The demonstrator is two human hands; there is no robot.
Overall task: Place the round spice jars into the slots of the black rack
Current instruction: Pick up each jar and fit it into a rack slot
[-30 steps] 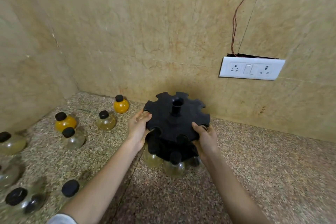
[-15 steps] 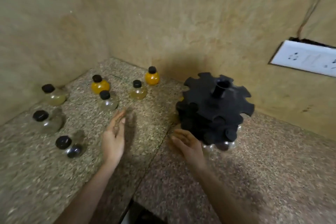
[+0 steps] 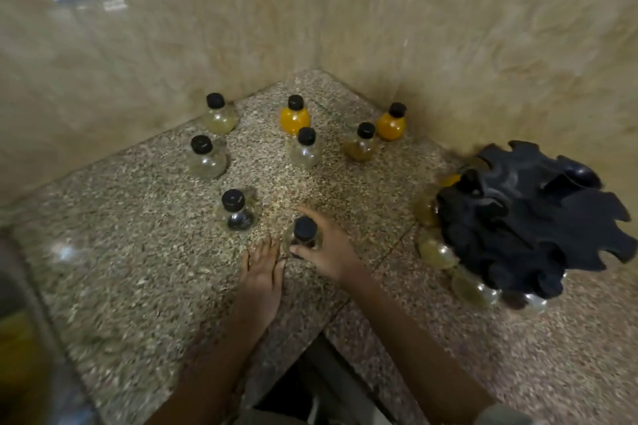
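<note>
Currently the held jar [image 3: 304, 232] stands on the counter [image 3: 138, 269], right hand [image 3: 333, 252] curled round it; left hand [image 3: 262, 269] flat, fingers straight, holding nothing, just beside the jar; seven loose jars [image 3: 305, 148] behind; black rack [image 3: 531, 217] well to the right, racked jars [image 3: 436, 252] in its lower tier; rack blurred; held jar's body mostly hidden by fingers.

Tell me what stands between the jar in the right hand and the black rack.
Nothing visible: only bare countertop lies between the jar the right hand grips and the black rack.
</note>
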